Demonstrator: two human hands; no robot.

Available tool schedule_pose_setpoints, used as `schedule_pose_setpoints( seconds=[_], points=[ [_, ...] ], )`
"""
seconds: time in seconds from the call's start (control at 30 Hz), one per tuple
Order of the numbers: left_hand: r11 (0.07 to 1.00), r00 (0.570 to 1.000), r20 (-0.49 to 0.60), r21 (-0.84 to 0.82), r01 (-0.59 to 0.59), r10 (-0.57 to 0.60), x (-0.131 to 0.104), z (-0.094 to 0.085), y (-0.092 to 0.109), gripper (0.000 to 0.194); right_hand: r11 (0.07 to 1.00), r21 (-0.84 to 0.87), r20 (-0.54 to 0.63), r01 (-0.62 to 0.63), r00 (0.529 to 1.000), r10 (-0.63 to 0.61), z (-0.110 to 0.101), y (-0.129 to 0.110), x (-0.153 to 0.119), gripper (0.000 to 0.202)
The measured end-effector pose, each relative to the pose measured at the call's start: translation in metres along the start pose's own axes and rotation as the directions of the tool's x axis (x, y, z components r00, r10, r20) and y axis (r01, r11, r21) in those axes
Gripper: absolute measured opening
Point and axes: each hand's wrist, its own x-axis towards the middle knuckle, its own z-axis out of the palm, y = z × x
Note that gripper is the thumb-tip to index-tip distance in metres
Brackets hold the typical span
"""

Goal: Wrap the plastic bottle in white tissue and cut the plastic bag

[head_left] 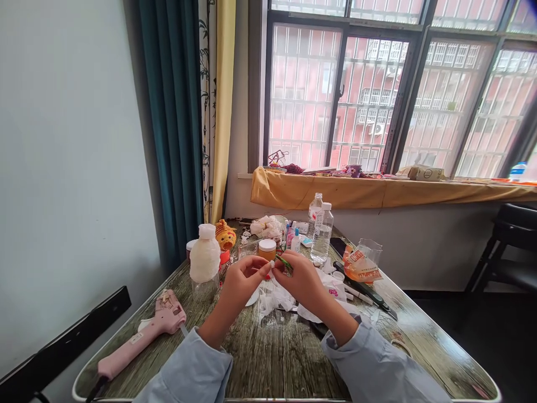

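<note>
My left hand [244, 278] and my right hand [302, 280] meet over the middle of the table, fingertips close together. A small white piece [272, 264] is pinched between the left thumb and finger, with the right fingertips touching it. A thin green stick-like thing [284, 262] pokes out from my closed right hand; its kind is hard to make out. Below both hands lie crumpled white scraps [274, 299]. Just behind the fingers stands a jar with a white lid [267, 246].
A pink hot glue gun [145, 336] lies at left, near a bottle with a whitish wrapped top [205, 254]. Clear water bottles [321, 235] stand behind. At right are a dark-handled tool [373, 294], an orange-and-white packet [359, 263] and white plastic [323, 302].
</note>
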Motion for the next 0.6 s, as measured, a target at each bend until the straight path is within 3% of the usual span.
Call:
schedule_pose_setpoints(
  seconds=[0.23, 0.4, 0.6],
  points=[
    [0.992, 0.990, -0.133, -0.116, 0.040, -0.055, 0.006, -0.007, -0.006, 0.035, 0.993, 0.116, 0.042, 0.025, 0.999, -0.030, -0.012, 0.001, 0.013, 0.029],
    [0.971, 0.976, -0.188, -0.230, 0.068, -0.113, 0.008, -0.009, -0.008, 0.046, 0.970, 0.241, -0.119, -0.045, 0.990, 0.076, -0.039, 0.011, 0.018, 0.044],
    [0.962, 0.959, -0.250, -0.266, 0.062, -0.131, 0.008, -0.012, -0.005, 0.045, 0.963, 0.261, -0.353, -0.073, 0.921, 0.165, -0.067, 0.020, 0.014, 0.043]
  ],
)
